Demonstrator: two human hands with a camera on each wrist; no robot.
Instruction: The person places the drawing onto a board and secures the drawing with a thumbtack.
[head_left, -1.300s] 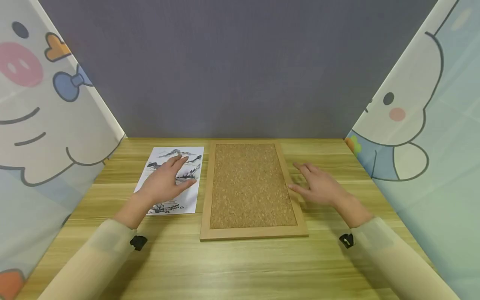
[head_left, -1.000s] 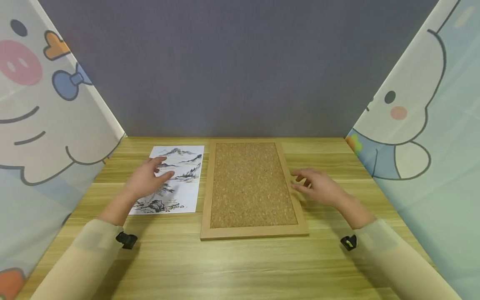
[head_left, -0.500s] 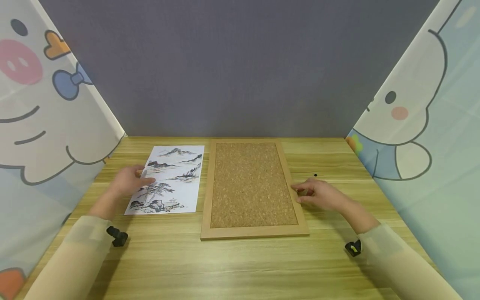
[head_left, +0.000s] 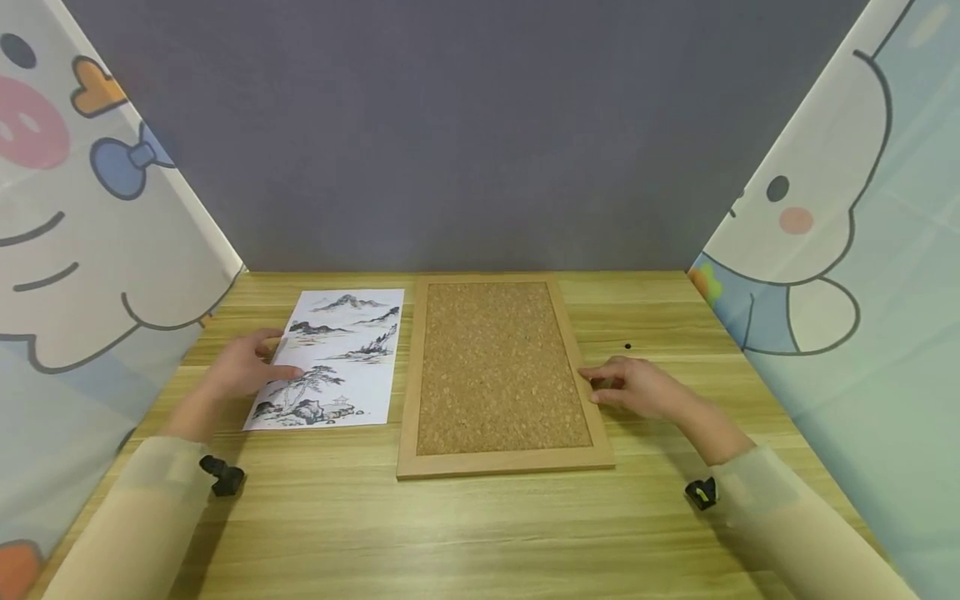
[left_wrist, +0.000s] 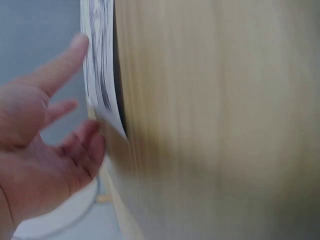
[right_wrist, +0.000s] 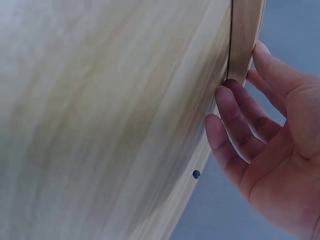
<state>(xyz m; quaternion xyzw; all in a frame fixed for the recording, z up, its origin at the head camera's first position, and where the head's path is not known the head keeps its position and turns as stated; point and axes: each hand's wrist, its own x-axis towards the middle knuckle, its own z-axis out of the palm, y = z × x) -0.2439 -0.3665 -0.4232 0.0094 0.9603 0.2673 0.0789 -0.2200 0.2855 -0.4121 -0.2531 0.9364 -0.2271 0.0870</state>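
My left hand [head_left: 240, 367] is at the left edge of a white sheet of paper [head_left: 367, 325] printed with an ink landscape. The thumb lies over the sheet; the other fingers are beside its edge. In the left wrist view that hand [left_wrist: 45, 130] is slightly blurred, and a dark shadow runs along the paper [left_wrist: 102, 60]. My right hand [head_left: 637, 387] touches the right side of a wood-framed cork board [head_left: 502, 367], thumb and fingertips at the frame. In the right wrist view, the loosely bent fingers [right_wrist: 240, 120] meet the frame's side [right_wrist: 242, 45].
Paper and board lie side by side on a wood-grain table [head_left: 495, 533]. A small round black piece [head_left: 627, 346] sits beyond my right hand. A grey panel [head_left: 465, 133] stands behind, with cartoon-printed cloth [head_left: 832, 275] on either side.
My left hand has drawn back leftward from over the paper to its left edge. The right hand has come slightly nearer to the frame's edge, uncovering the black piece. Paper and board stay put.
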